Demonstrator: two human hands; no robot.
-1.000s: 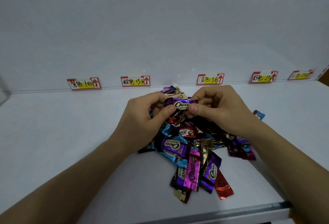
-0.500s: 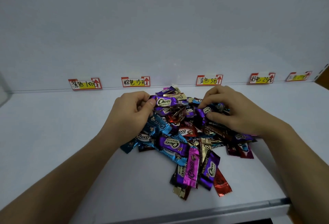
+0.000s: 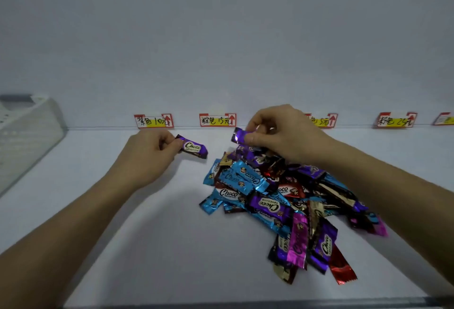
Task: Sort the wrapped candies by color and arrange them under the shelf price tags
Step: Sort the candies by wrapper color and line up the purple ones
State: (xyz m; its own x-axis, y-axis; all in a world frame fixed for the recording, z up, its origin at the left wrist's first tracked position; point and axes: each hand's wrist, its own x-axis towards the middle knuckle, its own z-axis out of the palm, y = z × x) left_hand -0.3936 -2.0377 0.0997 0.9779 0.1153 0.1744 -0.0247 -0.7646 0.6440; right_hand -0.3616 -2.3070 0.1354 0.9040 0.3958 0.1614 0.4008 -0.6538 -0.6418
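A heap of wrapped candies (image 3: 282, 200) in purple, blue, red, pink and gold lies on the white shelf (image 3: 147, 247). My left hand (image 3: 147, 156) pinches one purple Choco candy (image 3: 192, 147) by its end, left of the heap and below the first price tag (image 3: 153, 121). My right hand (image 3: 280, 134) holds another purple candy (image 3: 239, 135) above the heap's far edge. More price tags run along the back wall: a second (image 3: 217, 120), a third (image 3: 324, 120) partly behind my right hand, a fourth (image 3: 396, 120) and a fifth (image 3: 444, 119) at the right border.
A white perforated basket (image 3: 27, 134) stands at the far left on the shelf. The shelf's grey front lip (image 3: 245, 305) runs along the bottom. Bare shelf lies left of and in front of the heap.
My left hand has carried its purple candy left out of the heap toward the first tag. My right hand has lifted a second purple candy off the pile. The view shifted left.
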